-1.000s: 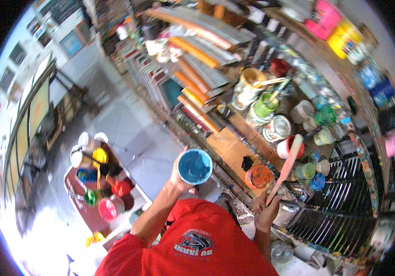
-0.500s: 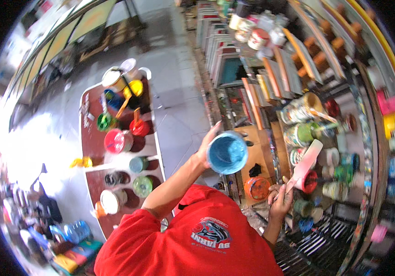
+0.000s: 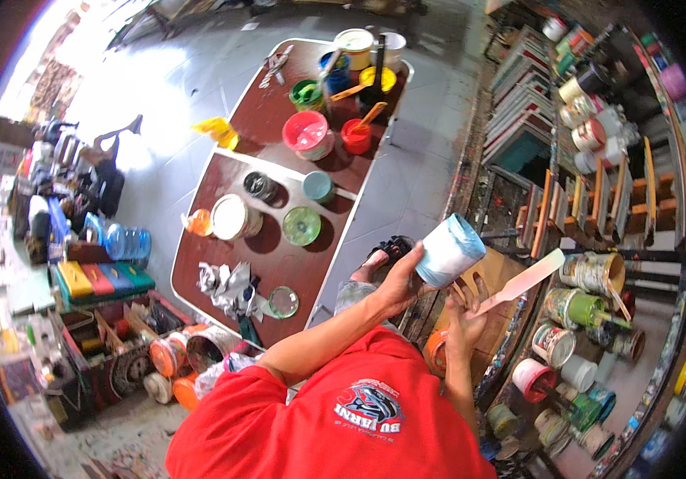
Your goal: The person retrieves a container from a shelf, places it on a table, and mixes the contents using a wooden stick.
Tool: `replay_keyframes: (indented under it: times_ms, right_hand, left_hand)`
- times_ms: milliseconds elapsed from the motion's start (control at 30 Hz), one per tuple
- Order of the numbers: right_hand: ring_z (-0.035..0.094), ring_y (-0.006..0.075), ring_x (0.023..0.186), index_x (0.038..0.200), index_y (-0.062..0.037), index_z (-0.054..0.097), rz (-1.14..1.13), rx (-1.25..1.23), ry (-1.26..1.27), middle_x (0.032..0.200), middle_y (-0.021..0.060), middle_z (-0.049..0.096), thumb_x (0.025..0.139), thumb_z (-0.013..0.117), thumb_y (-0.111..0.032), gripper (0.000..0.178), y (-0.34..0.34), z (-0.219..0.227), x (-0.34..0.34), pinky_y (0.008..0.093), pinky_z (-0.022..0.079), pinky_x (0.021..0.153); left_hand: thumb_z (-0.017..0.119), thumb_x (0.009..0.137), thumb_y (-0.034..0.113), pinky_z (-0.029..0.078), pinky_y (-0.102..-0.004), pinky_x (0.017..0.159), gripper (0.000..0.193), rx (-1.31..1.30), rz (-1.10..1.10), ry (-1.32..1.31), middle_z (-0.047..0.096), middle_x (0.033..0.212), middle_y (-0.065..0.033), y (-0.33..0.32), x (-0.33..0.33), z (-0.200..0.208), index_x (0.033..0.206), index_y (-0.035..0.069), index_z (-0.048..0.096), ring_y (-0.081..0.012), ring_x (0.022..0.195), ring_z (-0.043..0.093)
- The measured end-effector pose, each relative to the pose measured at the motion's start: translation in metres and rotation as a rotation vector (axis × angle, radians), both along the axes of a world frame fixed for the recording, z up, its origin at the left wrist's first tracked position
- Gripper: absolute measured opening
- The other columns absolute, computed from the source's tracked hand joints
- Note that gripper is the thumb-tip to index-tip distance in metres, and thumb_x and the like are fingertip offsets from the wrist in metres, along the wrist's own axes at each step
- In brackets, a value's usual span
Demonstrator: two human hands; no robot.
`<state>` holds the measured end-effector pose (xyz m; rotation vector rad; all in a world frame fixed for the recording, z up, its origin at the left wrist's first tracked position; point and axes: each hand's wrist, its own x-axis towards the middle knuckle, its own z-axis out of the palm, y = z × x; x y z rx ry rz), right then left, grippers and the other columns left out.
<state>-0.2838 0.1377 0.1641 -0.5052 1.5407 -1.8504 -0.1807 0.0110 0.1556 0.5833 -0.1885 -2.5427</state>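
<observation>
Left of the brown table (image 3: 219, 188) stands a clear blue plastic jug (image 3: 127, 242). On the table itself lie crumpled grey-white rags (image 3: 227, 287); beyond them a round bucket (image 3: 231, 217) shows a pale, off-white top. Next on the table come a bucket (image 3: 307, 137) coated pink-red inside and a small red pot (image 3: 356, 140) with an orange-brown stick leaning out. Just right of the table, the left hand (image 3: 399, 275) grips a tilted tub (image 3: 449, 254), pale blue-white and smooth-sided, smeared darker blue toward its upper end; its contents are hidden. Beside it, the right hand (image 3: 463, 315) holds a flat, blunt-ended spatula (image 3: 523, 279), its blade stained pale pink, some fingers spread. Farther right of the table are a paint-streaked, red-rimmed bucket (image 3: 531, 378) and a lime-green pot (image 3: 585, 309).
</observation>
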Motion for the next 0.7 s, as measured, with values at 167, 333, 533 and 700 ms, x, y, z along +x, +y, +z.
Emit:
replay_keyframes:
  times_ms: [167,333,533,700]
  right_hand:
    - [0.053,0.0203,0.114,0.142,0.0016,0.035,0.208,0.082,0.120,0.120,0.0059,0.048,0.079,0.086,-0.015,0.083,-0.023,-0.014,0.024,0.0317,0.045,0.097]
    - [0.054,0.0246,0.119,0.142,-0.0028,0.034,0.379,0.011,-0.107,0.129,0.0090,0.048,0.073,0.088,-0.008,0.088,-0.040,0.000,0.051,0.0361,0.050,0.097]
    - [0.049,0.0298,0.126,0.145,-0.0089,0.028,0.616,0.022,-0.078,0.125,0.0080,0.042,0.067,0.089,0.001,0.099,-0.069,0.001,0.064,0.0422,0.049,0.102]
    - [0.048,0.0323,0.129,0.145,-0.0078,0.025,0.703,-0.012,-0.040,0.126,0.0087,0.041,0.067,0.087,0.005,0.101,-0.091,-0.008,0.087,0.0472,0.047,0.106]
  left_hand:
    - [0.084,0.079,0.026,0.052,-0.0360,0.093,0.081,-0.234,0.196,-0.432,0.053,0.124,-0.0126,0.020,0.043,-0.007,0.138,0.000,0.034,-0.0214,0.114,0.058]
    - [0.088,0.073,0.028,0.052,-0.0359,0.095,0.093,-0.442,0.216,-0.556,0.051,0.127,-0.0160,0.021,0.099,-0.009,0.140,-0.003,0.031,-0.0250,0.117,0.056]
    - [0.088,0.073,0.029,0.049,-0.0358,0.100,0.089,-0.529,0.066,-0.527,0.057,0.127,-0.0151,0.006,0.153,-0.010,0.138,-0.005,0.038,-0.0217,0.118,0.056]
    - [0.091,0.069,0.027,0.044,-0.0382,0.106,0.092,-0.499,0.153,-0.561,0.056,0.132,-0.0176,-0.014,0.176,0.004,0.137,-0.005,0.037,-0.0237,0.123,0.055]
